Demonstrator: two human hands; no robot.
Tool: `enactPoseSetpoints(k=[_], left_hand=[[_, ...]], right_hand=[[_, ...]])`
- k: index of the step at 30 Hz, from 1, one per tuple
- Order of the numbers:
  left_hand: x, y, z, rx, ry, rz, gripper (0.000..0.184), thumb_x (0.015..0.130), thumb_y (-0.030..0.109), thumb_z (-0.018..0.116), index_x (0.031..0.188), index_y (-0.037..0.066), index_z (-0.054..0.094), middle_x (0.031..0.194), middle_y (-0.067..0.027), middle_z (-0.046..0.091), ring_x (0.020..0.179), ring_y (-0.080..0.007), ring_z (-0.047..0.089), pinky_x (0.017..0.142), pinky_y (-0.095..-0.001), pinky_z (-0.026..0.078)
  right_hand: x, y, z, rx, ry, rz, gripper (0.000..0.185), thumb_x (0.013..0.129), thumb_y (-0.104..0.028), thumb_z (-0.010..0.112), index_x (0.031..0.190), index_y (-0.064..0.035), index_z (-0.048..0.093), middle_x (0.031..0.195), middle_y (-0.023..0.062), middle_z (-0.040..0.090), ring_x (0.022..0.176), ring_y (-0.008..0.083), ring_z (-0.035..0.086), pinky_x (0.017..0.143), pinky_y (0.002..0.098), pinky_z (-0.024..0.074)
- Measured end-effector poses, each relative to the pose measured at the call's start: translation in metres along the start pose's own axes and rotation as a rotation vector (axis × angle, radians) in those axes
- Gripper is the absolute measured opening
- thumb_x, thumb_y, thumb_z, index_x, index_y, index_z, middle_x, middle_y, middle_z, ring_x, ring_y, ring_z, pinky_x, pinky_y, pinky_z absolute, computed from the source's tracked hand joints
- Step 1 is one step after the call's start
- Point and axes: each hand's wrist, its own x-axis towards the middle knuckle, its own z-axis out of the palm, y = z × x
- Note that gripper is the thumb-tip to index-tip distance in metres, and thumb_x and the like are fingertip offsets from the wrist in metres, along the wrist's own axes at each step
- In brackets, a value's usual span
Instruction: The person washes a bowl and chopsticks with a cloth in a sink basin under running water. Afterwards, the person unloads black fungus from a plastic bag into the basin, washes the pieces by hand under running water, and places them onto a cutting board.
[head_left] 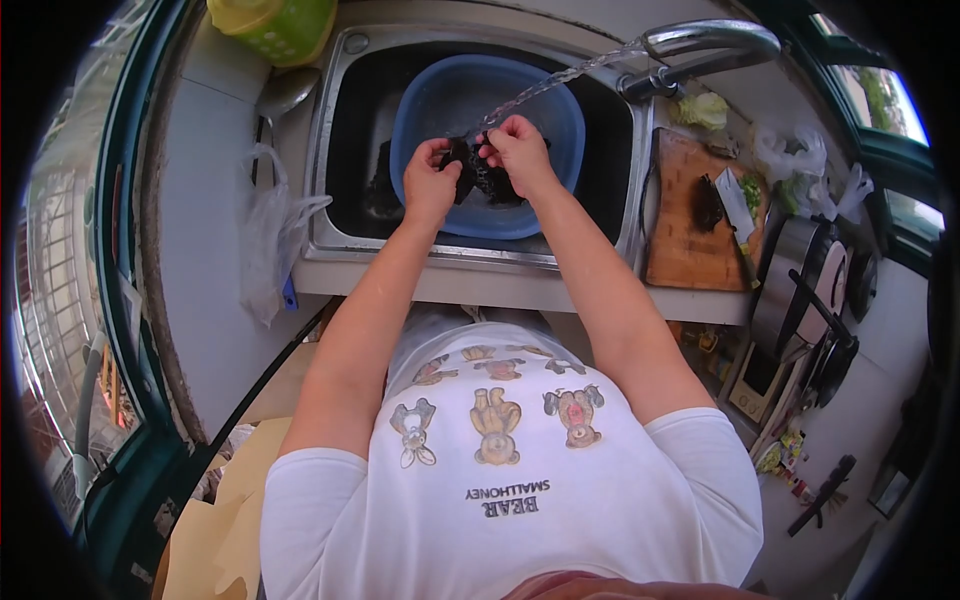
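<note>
On your left side, a clear plastic bag (pixel 268 245) lies on the counter (pixel 210 180), and above it in the view are a metal ladle (pixel 288 93) and a yellow-green container (pixel 275 30). Next comes the metal sink (pixel 320 215); at its left part, some dark matter (pixel 381 185) lies beside the round blue basin (pixel 570 105). Your left hand (pixel 432 183) is over the basin, its fingers bent and gripping one side of a dark wrinkled piece (pixel 462 165). Your right hand (pixel 518 155) is just beside, pinching dark material at the other side, so the piece is between your two hands, above the basin. Whether it is one piece or several, I cannot tell. From the faucet (pixel 712 45) at the right, a water stream (pixel 560 78) runs slantwise down toward your fingers. To the right of the sink is a wooden cutting board (pixel 680 250), bearing a dark clump (pixel 706 204), a knife (pixel 735 208) with its handle toward your body, and chopped greens (pixel 752 190) near the blade. Behind the board sits a pale leafy vegetable (pixel 703 110), and farther right are plastic bags (pixel 795 150) near some greens.
</note>
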Motion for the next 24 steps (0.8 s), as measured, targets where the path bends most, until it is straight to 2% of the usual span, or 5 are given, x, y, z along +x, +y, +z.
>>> enactPoseSetpoints(k=[9,13,16,19,24], left_hand=[[-0.018,0.016,0.012,-0.064,-0.08,-0.019,0.03,0.077,-0.002,0.054,0.107,-0.002,0.056,0.096,-0.0117,0.062,0.083,-0.0135,0.059,0.073,-0.0241,0.046],[-0.022,0.004,0.015,-0.227,-0.079,0.106,0.03,0.079,-0.005,0.048,0.108,-0.002,0.054,0.103,-0.0134,0.06,0.086,-0.016,0.059,0.073,-0.0264,0.048],[-0.018,0.019,0.007,0.031,-0.085,0.13,0.029,0.08,0.001,0.053,0.109,0.001,0.054,0.107,-0.0129,0.057,0.091,-0.0146,0.056,0.078,-0.025,0.045],[-0.004,0.013,0.002,0.759,0.214,0.71,0.026,0.078,0.004,0.057,0.104,0.003,0.056,0.095,-0.013,0.059,0.081,-0.015,0.057,0.074,-0.0243,0.046],[0.011,0.005,-0.004,0.324,-0.124,0.096,0.016,0.079,0.008,0.058,0.093,0.0,0.059,0.077,-0.0107,0.06,0.066,-0.016,0.058,0.059,-0.0262,0.05]], right_hand=[[-0.008,0.024,0.019,-0.601,0.044,-0.314,0.022,0.084,-0.021,0.053,0.095,-0.0013,0.057,0.088,0.0177,0.061,0.082,0.0281,0.059,0.074,0.0351,0.0449],[0.008,0.03,0.01,-0.422,0.093,-0.179,0.024,0.086,-0.021,0.052,0.097,-0.0003,0.057,0.09,0.015,0.061,0.081,0.0237,0.058,0.072,0.0331,0.0442],[0.009,0.032,0.011,-0.179,0.006,-0.167,0.023,0.088,-0.021,0.049,0.095,-0.0005,0.058,0.081,0.0106,0.06,0.075,0.0171,0.055,0.07,0.03,0.0432],[-0.002,0.014,0.019,-0.053,-0.035,-0.083,0.024,0.09,-0.021,0.047,0.094,0.0002,0.058,0.078,0.0073,0.058,0.072,0.0122,0.05,0.07,0.0275,0.0418],[0.007,0.007,0.006,-0.709,0.003,-0.254,0.028,0.085,-0.027,0.054,0.092,0.0002,0.056,0.087,0.0141,0.058,0.081,0.0255,0.055,0.072,0.0341,0.0433]])
